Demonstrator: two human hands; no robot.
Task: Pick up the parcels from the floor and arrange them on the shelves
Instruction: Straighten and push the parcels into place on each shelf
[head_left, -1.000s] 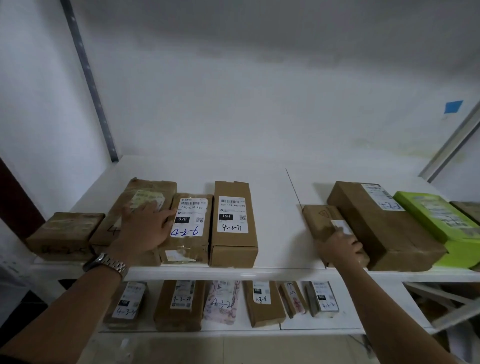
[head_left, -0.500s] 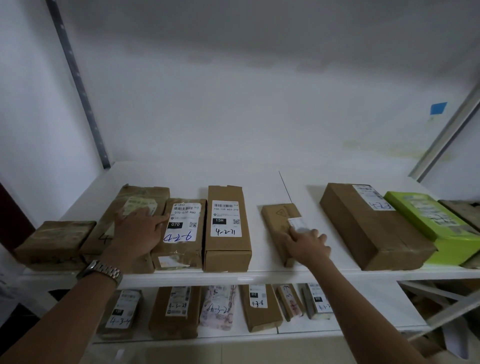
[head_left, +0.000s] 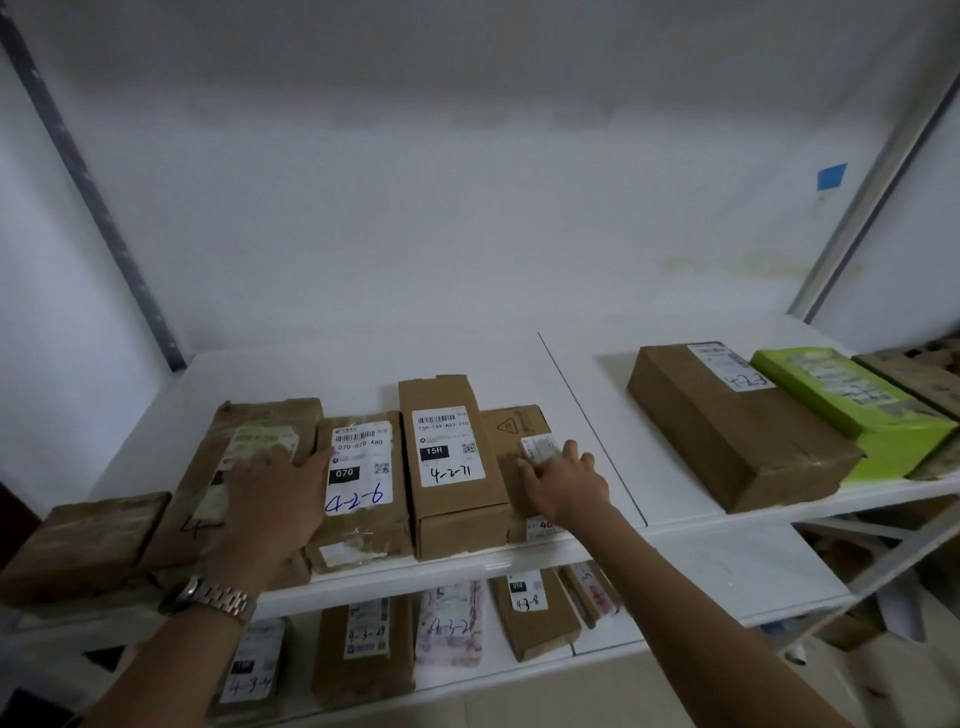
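The right hand (head_left: 563, 483) lies flat on the small parcel (head_left: 511, 426) with its fingers straight and loose, not gripping. This parcel sits on the top shelf (head_left: 597, 395) and touches the tall box (head_left: 457, 514) at its 9 o'clock. The left hand (head_left: 275, 493) also lies flat and loose, on a taped parcel (head_left: 260, 421) toward the shelf's 9 o'clock end, while a big box (head_left: 727, 436) and a green box (head_left: 852, 400) sit well apart at 3 o'clock.
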